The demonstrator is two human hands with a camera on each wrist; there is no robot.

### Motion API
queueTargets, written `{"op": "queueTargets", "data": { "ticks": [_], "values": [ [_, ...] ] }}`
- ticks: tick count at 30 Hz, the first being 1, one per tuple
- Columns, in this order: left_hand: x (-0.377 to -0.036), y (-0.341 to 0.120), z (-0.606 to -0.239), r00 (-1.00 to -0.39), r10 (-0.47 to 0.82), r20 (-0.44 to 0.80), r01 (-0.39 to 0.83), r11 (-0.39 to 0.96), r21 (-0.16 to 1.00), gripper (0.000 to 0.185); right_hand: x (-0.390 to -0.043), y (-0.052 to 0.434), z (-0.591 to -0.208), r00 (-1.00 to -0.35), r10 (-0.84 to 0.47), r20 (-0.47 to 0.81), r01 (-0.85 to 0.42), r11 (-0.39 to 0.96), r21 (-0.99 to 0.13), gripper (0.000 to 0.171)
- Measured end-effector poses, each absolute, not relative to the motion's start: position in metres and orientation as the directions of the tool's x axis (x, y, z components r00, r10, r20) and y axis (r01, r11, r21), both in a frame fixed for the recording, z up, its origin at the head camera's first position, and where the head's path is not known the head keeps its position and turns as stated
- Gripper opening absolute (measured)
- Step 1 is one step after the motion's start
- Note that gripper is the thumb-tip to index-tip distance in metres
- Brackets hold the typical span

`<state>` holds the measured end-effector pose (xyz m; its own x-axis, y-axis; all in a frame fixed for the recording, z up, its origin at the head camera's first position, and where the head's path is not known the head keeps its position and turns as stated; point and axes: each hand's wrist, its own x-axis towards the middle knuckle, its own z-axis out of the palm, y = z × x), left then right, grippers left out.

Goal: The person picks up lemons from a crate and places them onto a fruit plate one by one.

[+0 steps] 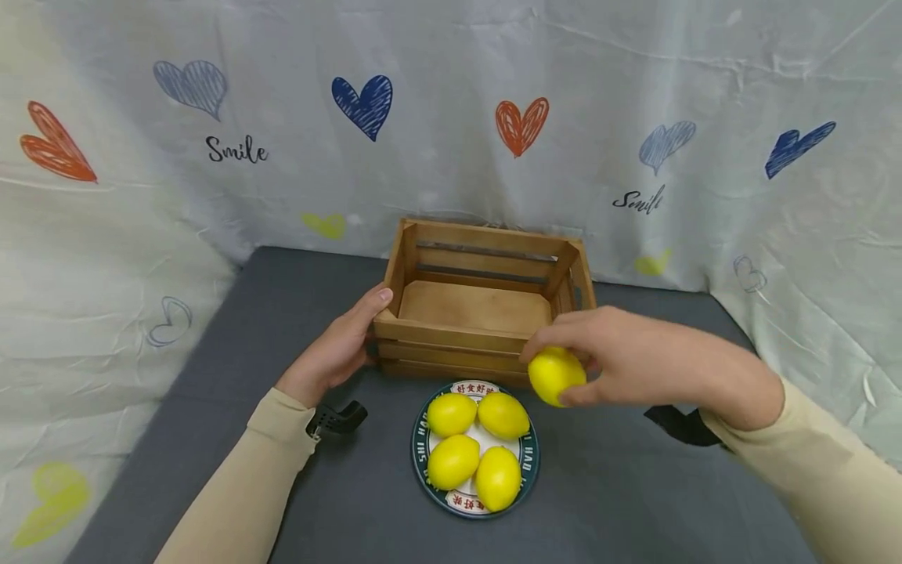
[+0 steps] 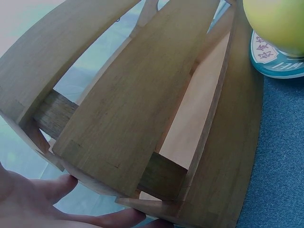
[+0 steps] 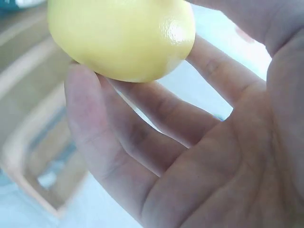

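Observation:
A wooden slatted crate (image 1: 486, 301) stands empty at the back of the grey table. My left hand (image 1: 337, 348) holds its near left corner, thumb on the rim; the left wrist view shows the crate (image 2: 142, 109) close up with my fingers (image 2: 71, 209) under its edge. My right hand (image 1: 599, 356) pinches a yellow lemon (image 1: 556, 375) in front of the crate's near right corner, above the plate. In the right wrist view the lemon (image 3: 123, 35) sits at my fingertips (image 3: 83, 95). Several more lemons (image 1: 475, 446) lie on a round patterned plate (image 1: 530, 458) before the crate.
A white cloth printed with hearts and "Smile" hangs behind and at both sides of the table (image 1: 634, 493). Black wrist straps (image 1: 338, 419) show at my cuffs. Grey table surface lies left and right of the plate.

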<state>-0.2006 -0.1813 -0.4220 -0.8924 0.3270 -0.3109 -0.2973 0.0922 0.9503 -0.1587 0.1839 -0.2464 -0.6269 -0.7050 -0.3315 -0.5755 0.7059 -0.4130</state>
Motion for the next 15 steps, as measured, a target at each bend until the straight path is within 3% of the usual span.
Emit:
{"op": "queueTargets", "data": {
  "ticks": [5, 15],
  "values": [
    [-0.203, -0.180, -0.421, -0.894, 0.327, -0.307, -0.290, 0.100, 0.952, 0.086, -0.138, 0.178, -0.292, -0.589, -0.754, -0.292, -0.647, 0.656, -0.388, 0.045],
    [-0.201, -0.179, -0.422, -0.890, 0.336, -0.309, -0.307, 0.061, 0.950, 0.083, -0.116, 0.174, -0.349, -0.628, -0.732, -0.265, -0.609, 0.674, -0.419, 0.044]
  ]
}}
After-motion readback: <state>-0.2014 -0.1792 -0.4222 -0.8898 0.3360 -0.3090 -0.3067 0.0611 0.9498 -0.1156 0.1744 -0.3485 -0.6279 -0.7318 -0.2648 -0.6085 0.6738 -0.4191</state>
